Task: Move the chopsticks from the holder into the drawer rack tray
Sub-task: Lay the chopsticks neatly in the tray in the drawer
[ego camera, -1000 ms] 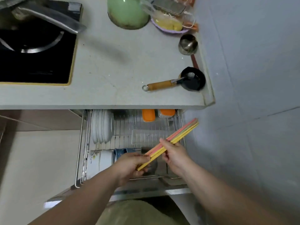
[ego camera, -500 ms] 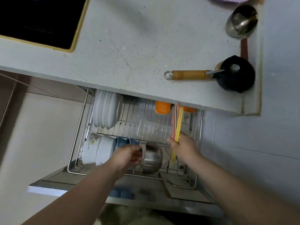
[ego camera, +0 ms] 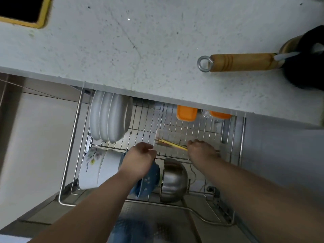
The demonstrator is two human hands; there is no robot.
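The bundle of pink and yellow chopsticks (ego camera: pixel 171 145) lies nearly flat inside a clear plastic tray (ego camera: pixel 177 135) on the pulled-out wire drawer rack (ego camera: pixel 70 148). My right hand (ego camera: pixel 201 150) rests on the right end of the chopsticks, fingers curled over them, and hides that end. My left hand (ego camera: pixel 140 159) hovers just left of the tray above the bowls, fingers loosely curled with nothing seen in them. The chopstick holder is out of view.
White plates (ego camera: pixel 109 118) stand upright at the rack's back left. White bowls (ego camera: pixel 98 168), a blue bowl (ego camera: pixel 149 181) and a steel bowl (ego camera: pixel 173 181) sit in front. Orange-lidded boxes (ego camera: pixel 186 113) lie at the back. A wooden-handled black pot (ego camera: pixel 245 62) rests on the countertop above.
My right hand turned the chopsticks from upright to lying flat and lowered them into the clear tray. My left hand moved up toward the tray. The camera tilted closer to the drawer.
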